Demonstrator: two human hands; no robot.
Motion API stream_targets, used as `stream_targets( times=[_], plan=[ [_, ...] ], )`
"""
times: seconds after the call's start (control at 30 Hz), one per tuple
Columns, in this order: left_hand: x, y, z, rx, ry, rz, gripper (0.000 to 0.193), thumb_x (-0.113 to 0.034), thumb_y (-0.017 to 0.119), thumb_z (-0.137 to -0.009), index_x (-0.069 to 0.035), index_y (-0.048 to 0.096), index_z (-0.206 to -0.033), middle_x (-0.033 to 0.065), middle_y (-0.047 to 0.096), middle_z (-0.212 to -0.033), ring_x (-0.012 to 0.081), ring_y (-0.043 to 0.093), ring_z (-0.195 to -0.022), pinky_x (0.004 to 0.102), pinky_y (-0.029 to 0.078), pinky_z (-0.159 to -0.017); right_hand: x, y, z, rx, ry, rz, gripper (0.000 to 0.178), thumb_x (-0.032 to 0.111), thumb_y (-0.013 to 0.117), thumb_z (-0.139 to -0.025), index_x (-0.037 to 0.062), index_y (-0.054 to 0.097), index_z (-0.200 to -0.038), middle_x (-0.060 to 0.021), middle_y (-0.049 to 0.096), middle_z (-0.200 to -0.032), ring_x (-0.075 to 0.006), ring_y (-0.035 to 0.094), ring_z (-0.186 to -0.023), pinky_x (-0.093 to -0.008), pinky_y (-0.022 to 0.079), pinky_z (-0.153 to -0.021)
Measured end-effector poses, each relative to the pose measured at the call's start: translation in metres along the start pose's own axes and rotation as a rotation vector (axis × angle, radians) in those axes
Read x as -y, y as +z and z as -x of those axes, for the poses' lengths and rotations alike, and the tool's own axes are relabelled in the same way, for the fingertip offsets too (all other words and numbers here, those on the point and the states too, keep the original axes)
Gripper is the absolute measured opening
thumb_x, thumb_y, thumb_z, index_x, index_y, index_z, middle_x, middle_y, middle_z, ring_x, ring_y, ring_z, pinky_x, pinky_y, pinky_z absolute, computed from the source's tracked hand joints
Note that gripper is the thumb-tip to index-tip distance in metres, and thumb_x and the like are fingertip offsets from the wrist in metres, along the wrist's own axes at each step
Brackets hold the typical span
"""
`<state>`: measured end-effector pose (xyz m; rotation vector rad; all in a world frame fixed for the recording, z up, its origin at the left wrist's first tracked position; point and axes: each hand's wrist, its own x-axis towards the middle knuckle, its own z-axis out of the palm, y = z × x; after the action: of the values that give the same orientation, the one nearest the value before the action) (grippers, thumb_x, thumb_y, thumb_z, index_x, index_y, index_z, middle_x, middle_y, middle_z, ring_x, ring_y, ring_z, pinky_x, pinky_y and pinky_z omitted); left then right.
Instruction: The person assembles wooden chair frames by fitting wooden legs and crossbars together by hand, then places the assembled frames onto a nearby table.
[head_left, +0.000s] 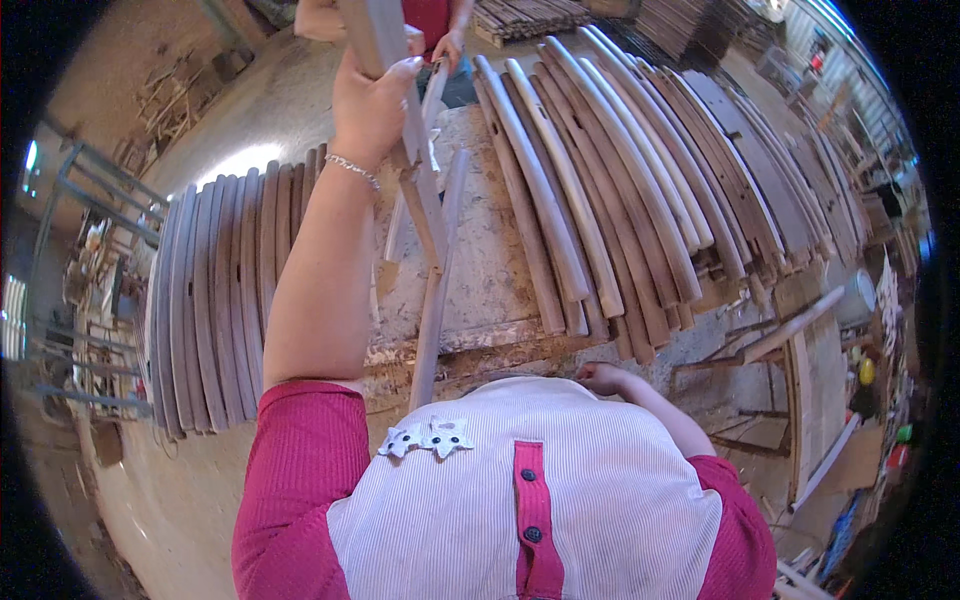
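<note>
My left hand (372, 108) is raised over the far left of the worktable (490, 320), closed around a wooden slat (425, 215) that slants down toward me. Beneath that slat, a narrow wooden strip (432, 330) runs across the table's near edge to my chest. Another short wooden piece (397, 235) lies alongside. At the table's near edge, just in front of my shirt, my right hand (600, 378) is low with its fingers curled; what is inside them, if anything, is hidden. Across the table, a co-worker's hand (449, 48) grips a slim piece of wood (434, 95).
Many curved wooden rails (600, 190) lie side by side across the table's right. Another row of rails (215, 290) stands at the left, near a metal frame (95, 200). Wooden frames and boards (815, 400) are at the right, and stacked slats (525, 18) at the back.
</note>
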<state>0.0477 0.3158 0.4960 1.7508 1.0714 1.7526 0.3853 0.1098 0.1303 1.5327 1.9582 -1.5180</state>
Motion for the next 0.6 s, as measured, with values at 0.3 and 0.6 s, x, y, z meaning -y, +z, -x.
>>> stream_targets(
  times=[0.3, 0.6],
  plan=[
    [0.000, 0.009, -0.003, 0.009, 0.014, 0.025, 0.024, -0.006, 0.061, -0.075, -0.001, 0.055, -0.098, 0.0036, 0.060, -0.091, 0.0113, 0.056, -0.084, 0.0264, 0.045, -0.076, -0.152, 0.051, -0.020, -0.124, -0.060, 0.400, 0.031, 0.027, 0.060, -0.074, 0.0042, 0.061, -0.095, -0.0130, 0.064, -0.090, -0.0276, 0.062, -0.078, -0.0399, 0.050, -0.068],
    [0.002, 0.000, 0.000, -0.024, 0.016, 0.035, 0.023, -0.010, 0.062, -0.077, 0.002, 0.059, -0.097, 0.0089, 0.064, -0.090, 0.0171, 0.061, -0.083, 0.0283, 0.047, -0.076, -0.174, 0.066, -0.014, -0.207, 0.348, -0.459, 0.018, 0.021, 0.049, -0.084, 0.0055, 0.056, -0.086, -0.0094, 0.059, -0.074, -0.0189, 0.057, -0.051, -0.0361, 0.043, -0.041]
  ],
)
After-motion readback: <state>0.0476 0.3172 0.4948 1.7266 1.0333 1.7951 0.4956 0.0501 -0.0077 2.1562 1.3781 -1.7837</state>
